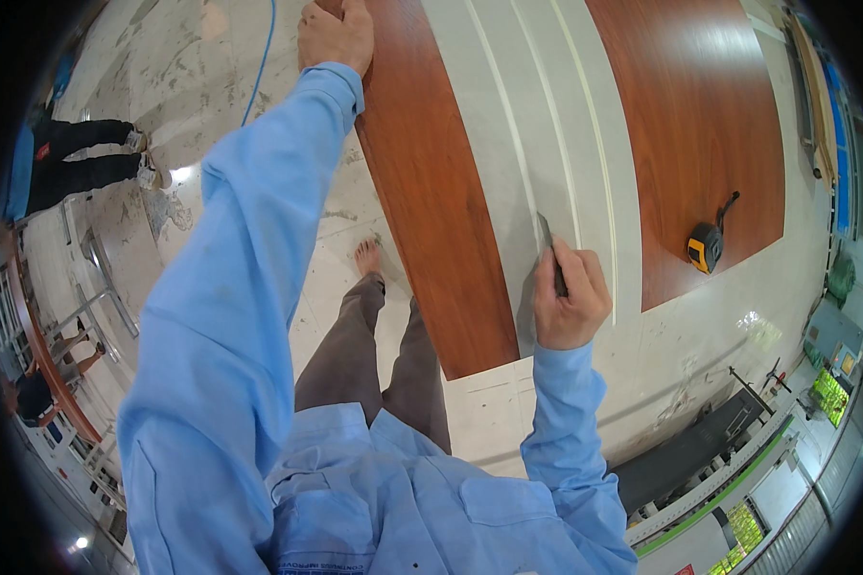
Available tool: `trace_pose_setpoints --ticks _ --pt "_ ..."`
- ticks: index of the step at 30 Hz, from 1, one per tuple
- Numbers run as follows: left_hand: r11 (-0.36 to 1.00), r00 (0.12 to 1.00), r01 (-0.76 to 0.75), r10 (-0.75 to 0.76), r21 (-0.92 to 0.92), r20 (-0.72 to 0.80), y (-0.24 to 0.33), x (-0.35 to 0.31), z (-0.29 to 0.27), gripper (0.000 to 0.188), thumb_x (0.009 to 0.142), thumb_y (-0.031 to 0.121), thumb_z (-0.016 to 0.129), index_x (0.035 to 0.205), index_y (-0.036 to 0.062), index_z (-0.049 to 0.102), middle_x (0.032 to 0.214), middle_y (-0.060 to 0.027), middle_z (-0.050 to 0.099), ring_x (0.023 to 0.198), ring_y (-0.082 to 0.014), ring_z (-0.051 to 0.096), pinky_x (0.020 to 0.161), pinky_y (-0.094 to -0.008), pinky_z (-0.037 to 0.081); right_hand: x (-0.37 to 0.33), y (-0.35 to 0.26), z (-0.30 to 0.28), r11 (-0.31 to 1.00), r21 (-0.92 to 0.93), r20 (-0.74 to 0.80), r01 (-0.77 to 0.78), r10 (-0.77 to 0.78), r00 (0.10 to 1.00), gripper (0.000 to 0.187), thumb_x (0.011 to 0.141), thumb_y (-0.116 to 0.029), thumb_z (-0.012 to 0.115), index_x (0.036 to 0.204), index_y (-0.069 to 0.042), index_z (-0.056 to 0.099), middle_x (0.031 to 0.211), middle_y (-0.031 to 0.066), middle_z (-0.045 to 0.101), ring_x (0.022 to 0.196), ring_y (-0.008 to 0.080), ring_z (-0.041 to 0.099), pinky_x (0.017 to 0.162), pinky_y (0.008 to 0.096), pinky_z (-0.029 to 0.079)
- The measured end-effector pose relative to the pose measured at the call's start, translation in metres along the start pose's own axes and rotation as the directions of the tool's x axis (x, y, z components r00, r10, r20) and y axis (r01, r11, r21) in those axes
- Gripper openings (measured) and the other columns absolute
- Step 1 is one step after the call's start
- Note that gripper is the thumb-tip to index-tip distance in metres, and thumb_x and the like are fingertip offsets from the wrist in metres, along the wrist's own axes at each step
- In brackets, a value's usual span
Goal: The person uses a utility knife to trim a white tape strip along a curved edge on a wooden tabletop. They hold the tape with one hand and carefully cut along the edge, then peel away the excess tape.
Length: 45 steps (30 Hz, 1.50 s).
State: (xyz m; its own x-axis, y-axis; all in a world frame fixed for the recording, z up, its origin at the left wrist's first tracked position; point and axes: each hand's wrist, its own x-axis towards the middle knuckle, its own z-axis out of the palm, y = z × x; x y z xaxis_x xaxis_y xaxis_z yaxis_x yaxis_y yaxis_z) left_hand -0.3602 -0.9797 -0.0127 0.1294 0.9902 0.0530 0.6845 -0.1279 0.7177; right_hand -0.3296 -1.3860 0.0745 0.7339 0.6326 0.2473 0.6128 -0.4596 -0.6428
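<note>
My right hand (573, 299) is closed round a knife (560, 276) with a dark handle. Its thin metal blade points away from me and meets a grey sheet (508, 105) beside a pale lengthwise strip (514, 134). Several such strips run along the grey surface. At the far left, my left hand (338, 36) is closed at the edge of a reddish-brown wood-grain panel (441, 230); its fingertips are partly hidden. On a second wood-grain area (700, 125) to the right of the grey lies a black and yellow tape measure (706, 247).
A blue hose or cable (261, 67) crosses the pale, stained floor at left. Another person's dark-trousered legs (91, 158) stand further left. Metal frames (105, 287) are at the left rim. A long dark machine bed (690, 441) stands at lower right.
</note>
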Motion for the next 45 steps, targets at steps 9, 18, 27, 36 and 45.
trace_pose_setpoints --ticks 9,18,27,36,45 --pt "0.998 0.997 -0.068 0.068 -0.002 -0.039 0.005 -0.005 0.003 0.060 0.105 0.041 0.054 0.139 -0.0077 0.057 0.138 -0.0351 0.062 0.131 -0.0500 0.058 0.114 -0.0495 0.044 -0.022 0.002 -0.016 0.999 -0.002 0.022 -0.042 0.042 0.999 0.030 0.087 0.012 0.076 0.114 0.001 0.076 0.087 0.0089 0.064 0.064 0.0183 0.061 0.057 0.0302 0.050" --pt "0.995 0.994 -0.104 0.104 0.002 -0.044 -0.007 0.003 0.007 0.063 0.104 0.042 0.055 0.139 -0.0104 0.055 0.137 -0.0376 0.061 0.132 -0.0512 0.057 0.114 -0.0495 0.045 -0.039 0.009 -0.026 1.000 -0.007 0.026 -0.030 0.031 0.999 0.030 0.087 0.011 0.077 0.115 0.001 0.076 0.088 0.0092 0.065 0.065 0.0191 0.062 0.058 0.0306 0.051" --pt "0.996 0.995 -0.093 0.093 0.006 -0.035 -0.010 0.011 0.009 0.062 0.105 0.043 0.054 0.136 -0.0098 0.056 0.136 -0.0370 0.062 0.131 -0.0506 0.058 0.113 -0.0495 0.045 -0.053 0.013 -0.037 0.999 -0.006 0.058 -0.035 0.035 0.998 0.032 0.086 0.012 0.077 0.116 0.002 0.076 0.090 0.0106 0.066 0.068 0.0216 0.065 0.059 0.0319 0.052" --pt "0.997 0.998 -0.063 0.064 -0.046 0.008 0.000 0.003 -0.002 0.059 0.104 0.044 0.053 0.135 -0.0055 0.060 0.137 -0.0338 0.064 0.133 -0.0478 0.058 0.113 -0.0485 0.044 -0.068 0.016 -0.047 0.998 0.008 0.071 -0.067 0.066 0.995 0.029 0.090 0.009 0.075 0.117 0.001 0.077 0.091 0.0105 0.067 0.069 0.0181 0.063 0.061 0.0298 0.051" --pt "0.999 0.999 -0.038 0.038 -0.035 0.004 0.003 0.005 -0.004 0.061 0.103 0.044 0.053 0.138 -0.0054 0.059 0.138 -0.0329 0.063 0.133 -0.0467 0.058 0.114 -0.0473 0.044 -0.084 0.020 -0.056 0.998 -0.013 0.085 -0.056 0.057 0.995 0.030 0.090 0.009 0.075 0.118 0.001 0.077 0.092 0.0109 0.068 0.070 0.0185 0.065 0.061 0.0297 0.053"
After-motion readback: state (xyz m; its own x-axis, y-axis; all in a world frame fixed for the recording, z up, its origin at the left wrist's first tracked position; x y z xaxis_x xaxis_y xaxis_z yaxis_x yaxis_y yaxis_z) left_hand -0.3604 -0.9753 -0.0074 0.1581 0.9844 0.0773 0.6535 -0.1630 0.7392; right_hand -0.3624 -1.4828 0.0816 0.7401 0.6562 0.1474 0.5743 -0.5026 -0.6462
